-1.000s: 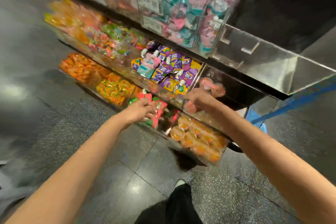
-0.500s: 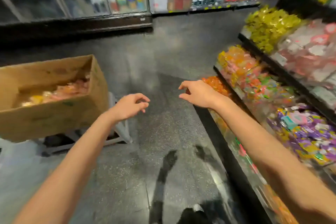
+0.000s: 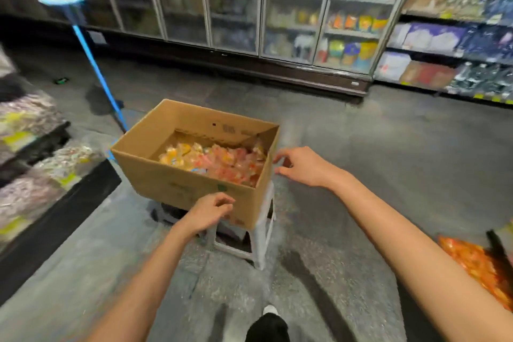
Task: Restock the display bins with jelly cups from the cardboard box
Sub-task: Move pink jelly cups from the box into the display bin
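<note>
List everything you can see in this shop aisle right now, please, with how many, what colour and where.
cardboard box: one, brown, open, centre, on a stool
jelly cups: many, orange, pink and yellow, inside the box
stool: one, white, under the box
glass-door coolers: a row, silver frames, along the back wall
shelves of packaged goods: several, mixed colours, back right
display racks of wrapped sweets: pale, blurred, far left
orange packets: a pile, lower right edge
floor: dark grey, speckled
shoe: one, dark with a white toe, bottom centre
left hand: empty, in front of the box's near wall
right hand: empty, by the box's right corner
</note>
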The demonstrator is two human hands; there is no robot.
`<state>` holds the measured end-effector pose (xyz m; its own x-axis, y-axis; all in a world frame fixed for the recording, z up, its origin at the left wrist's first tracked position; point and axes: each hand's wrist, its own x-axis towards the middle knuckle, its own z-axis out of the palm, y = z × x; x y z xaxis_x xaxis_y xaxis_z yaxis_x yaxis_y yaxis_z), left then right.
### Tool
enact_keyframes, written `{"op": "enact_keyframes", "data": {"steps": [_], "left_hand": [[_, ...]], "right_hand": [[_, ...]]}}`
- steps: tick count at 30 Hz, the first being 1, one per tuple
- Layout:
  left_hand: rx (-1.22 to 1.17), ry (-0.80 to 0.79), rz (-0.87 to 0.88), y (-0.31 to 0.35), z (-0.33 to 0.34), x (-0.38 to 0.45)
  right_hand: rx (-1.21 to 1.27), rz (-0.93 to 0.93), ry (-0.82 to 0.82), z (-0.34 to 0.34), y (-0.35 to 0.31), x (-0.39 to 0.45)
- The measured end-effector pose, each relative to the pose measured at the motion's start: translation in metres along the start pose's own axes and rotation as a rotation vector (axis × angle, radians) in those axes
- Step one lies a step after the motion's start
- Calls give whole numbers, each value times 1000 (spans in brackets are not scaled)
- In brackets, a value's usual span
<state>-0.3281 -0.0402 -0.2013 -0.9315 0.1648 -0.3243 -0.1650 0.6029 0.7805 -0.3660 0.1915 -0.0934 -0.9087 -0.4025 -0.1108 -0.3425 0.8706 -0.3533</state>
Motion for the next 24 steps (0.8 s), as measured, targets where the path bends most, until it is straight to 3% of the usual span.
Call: {"op": "enact_keyframes", "data": {"steps": [7,14,19,22,24], "left_hand": [[-30,106,-194,-19,-27,104],[39,435,-337,-49,-65,178],[151,366,-330,-98,-98,234],[317,210,-377,-135,-128,267],[431,153,-429,-155,-144,283]], "right_hand": [[84,-58,-120,0,27,147],[185,23,-295,56,38,256],[368,249,-392,140,53,315],[475,416,-387,185,50,337],[672,624,-438,215,50,348]]}}
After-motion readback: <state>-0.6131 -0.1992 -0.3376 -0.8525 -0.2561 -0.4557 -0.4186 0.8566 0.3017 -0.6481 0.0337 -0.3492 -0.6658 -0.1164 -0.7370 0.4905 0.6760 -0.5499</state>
